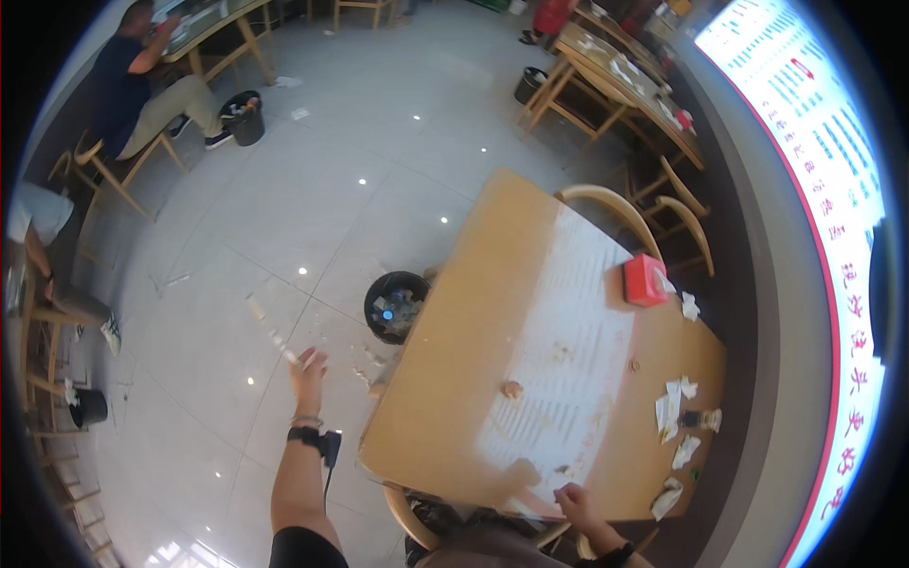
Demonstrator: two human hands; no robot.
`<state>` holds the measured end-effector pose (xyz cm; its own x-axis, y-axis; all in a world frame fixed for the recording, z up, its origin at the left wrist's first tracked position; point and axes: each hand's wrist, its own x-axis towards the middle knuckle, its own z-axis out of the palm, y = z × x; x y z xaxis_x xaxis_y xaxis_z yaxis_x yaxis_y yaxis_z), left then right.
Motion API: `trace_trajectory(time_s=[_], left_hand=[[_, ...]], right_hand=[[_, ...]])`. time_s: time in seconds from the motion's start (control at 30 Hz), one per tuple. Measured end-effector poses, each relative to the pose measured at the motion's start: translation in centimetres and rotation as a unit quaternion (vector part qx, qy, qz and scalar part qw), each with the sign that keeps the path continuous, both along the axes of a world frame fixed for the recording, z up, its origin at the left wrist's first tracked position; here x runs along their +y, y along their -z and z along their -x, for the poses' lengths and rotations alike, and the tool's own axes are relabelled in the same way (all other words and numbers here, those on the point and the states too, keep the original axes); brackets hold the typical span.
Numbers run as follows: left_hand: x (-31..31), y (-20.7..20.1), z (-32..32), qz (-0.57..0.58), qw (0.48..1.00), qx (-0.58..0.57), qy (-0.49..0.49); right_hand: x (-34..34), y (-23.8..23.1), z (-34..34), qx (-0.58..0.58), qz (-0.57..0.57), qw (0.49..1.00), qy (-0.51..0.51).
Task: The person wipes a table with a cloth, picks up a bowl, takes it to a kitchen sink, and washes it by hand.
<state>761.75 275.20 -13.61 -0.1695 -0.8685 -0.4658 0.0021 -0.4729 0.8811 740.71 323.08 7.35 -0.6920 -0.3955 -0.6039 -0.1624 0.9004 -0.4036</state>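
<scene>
My left hand (pixel 308 372) reaches out over the tiled floor, left of the wooden table (pixel 454 341), its fingers curled together. A thin pale strip (pixel 276 338), smeared and partly see-through, runs from its fingertips toward the upper left; its kind is unclear. A black bin (pixel 372 317) with bottles and plastic waste stands on the floor between this hand and the table. At the table's near edge my right hand (pixel 578 508) is closed; whatever it may hold is hidden. Beside it lie small scraps (pixel 565 470), and a brownish crumpled lump (pixel 512 389) rests farther in.
A red tissue box (pixel 645 281), crumpled tissues (pixel 684 452) and a small jar (pixel 703 419) sit on the table's right side. Wooden chairs (pixel 606 201) stand around. Litter (pixel 369 364) lies on the floor by the bin. A seated person (pixel 123 80) is at the far left.
</scene>
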Motion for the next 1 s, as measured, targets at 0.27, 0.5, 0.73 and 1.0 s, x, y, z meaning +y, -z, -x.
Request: trace_trajectory(time_s=[0.27, 0.5, 0.73, 1.0], left_hand=[[3.2, -6.0, -14.4, -0.004, 0.986, -0.033, -0.162], [7.7, -17.7, -13.0, 0.119, 0.986, -0.09, -0.071], [17.7, -21.5, -10.6, 0.064, 0.994, -0.078, -0.033], [32.8, -29.8, 9.7, 0.166, 0.932, -0.16, 0.281]], right_hand=[[-0.2, -2.7, 3.6, 0.11, 0.041, 0.992, 0.041], [-8.1, -0.5, 25.3, 0.342, 0.149, 0.919, -0.128], [-12.6, 3.6, 39.5, 0.507, 0.049, 0.86, -0.019], [-1.1, -5.3, 30.2, 0.436, 0.346, 0.83, -0.033]])
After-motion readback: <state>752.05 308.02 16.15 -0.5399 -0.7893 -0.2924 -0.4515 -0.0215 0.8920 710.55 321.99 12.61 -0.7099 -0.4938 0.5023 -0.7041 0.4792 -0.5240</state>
